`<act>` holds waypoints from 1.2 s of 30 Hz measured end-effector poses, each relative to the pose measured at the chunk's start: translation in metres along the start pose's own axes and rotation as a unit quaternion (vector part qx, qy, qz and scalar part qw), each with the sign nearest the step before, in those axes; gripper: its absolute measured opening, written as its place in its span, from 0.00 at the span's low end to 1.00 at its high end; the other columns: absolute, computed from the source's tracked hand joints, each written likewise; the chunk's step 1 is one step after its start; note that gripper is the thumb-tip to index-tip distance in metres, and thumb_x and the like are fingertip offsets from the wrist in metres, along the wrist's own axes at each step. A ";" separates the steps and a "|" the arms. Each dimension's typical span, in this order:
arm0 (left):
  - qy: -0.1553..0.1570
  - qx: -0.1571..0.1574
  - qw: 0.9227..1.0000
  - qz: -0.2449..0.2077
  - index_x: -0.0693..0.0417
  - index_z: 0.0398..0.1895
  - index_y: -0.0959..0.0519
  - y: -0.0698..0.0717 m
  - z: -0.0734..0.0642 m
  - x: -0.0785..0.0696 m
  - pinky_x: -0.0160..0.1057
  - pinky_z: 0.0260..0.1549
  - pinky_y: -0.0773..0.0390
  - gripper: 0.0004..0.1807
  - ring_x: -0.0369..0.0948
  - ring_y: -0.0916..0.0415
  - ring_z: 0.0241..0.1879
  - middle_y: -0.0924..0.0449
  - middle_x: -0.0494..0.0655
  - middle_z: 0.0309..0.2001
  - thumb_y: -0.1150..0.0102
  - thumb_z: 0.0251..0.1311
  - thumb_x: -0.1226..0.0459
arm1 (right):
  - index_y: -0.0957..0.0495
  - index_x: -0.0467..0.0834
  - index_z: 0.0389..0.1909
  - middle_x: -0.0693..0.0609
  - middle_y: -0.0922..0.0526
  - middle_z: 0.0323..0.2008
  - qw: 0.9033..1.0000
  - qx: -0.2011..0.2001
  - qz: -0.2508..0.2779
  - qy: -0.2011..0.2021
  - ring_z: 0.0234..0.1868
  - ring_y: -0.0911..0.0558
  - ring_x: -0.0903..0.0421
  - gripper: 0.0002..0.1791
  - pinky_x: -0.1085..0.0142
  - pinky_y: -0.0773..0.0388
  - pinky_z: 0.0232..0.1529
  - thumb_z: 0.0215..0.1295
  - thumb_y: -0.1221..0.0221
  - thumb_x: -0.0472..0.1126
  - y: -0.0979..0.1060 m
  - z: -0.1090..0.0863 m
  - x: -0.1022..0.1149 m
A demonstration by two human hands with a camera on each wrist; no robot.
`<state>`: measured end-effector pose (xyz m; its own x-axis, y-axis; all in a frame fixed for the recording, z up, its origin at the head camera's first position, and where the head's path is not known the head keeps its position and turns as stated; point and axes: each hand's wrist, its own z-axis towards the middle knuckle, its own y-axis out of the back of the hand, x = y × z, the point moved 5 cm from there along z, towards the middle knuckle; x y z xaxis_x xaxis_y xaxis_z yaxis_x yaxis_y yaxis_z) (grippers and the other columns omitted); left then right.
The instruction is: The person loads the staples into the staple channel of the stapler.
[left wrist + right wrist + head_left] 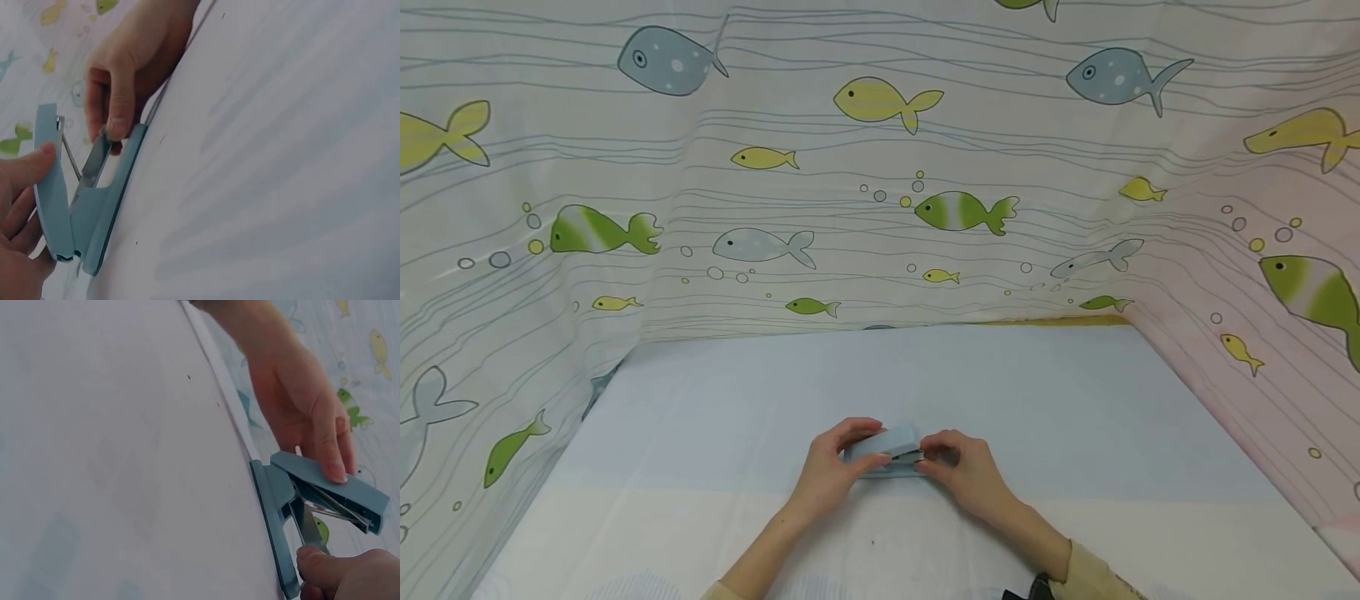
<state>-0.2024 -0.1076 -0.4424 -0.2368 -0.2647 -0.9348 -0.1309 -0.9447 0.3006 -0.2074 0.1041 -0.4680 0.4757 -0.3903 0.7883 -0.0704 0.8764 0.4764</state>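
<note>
A light blue stapler (891, 442) stands on the table with its top cover raised, and a thin metal rod shows between cover and magazine in the wrist views. My left hand (831, 462) grips the raised cover (53, 200), thumb on the near side and fingers round the far side. With thumb and fingertips, my right hand (966, 467) pinches the front end of the metal staple magazine (306, 528), between the cover and the base (274, 531). The right fingertips partly hide the magazine's tip.
The table is covered with a cloth, pale blue (1037, 400) at the back and white (700, 542) in front. A fish-printed curtain (850, 192) encloses the back and both sides. A black object (1033, 587) sits by the right sleeve.
</note>
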 end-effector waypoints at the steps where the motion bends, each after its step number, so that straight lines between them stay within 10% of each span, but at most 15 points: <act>1: 0.002 0.000 1.000 0.000 0.53 0.53 0.19 0.000 0.000 0.000 0.38 0.61 0.28 0.24 0.40 0.19 0.53 0.14 0.40 0.49 0.25 0.52 0.64 | 0.15 0.48 0.41 0.58 0.14 0.35 1.000 0.000 0.000 -0.001 0.36 0.18 0.60 0.14 0.66 0.19 0.40 0.54 0.26 0.38 0.000 0.000 0.000; 36: 0.012 0.035 0.999 -0.001 0.55 0.55 0.20 -0.006 -0.001 0.009 0.35 0.61 0.30 0.24 0.41 0.22 0.58 0.14 0.41 0.51 0.27 0.55 0.61 | 0.15 0.49 0.42 0.62 0.16 0.33 0.999 -0.008 0.001 -0.039 0.36 0.19 0.60 0.15 0.67 0.21 0.42 0.53 0.26 0.40 0.000 -0.001 -0.004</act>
<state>-0.2030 -0.1040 -0.4528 -0.2125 -0.2686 -0.9395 -0.1980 -0.9297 0.3106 -0.2086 0.1060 -0.4720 0.4056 -0.4087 0.8176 -0.0578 0.8812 0.4692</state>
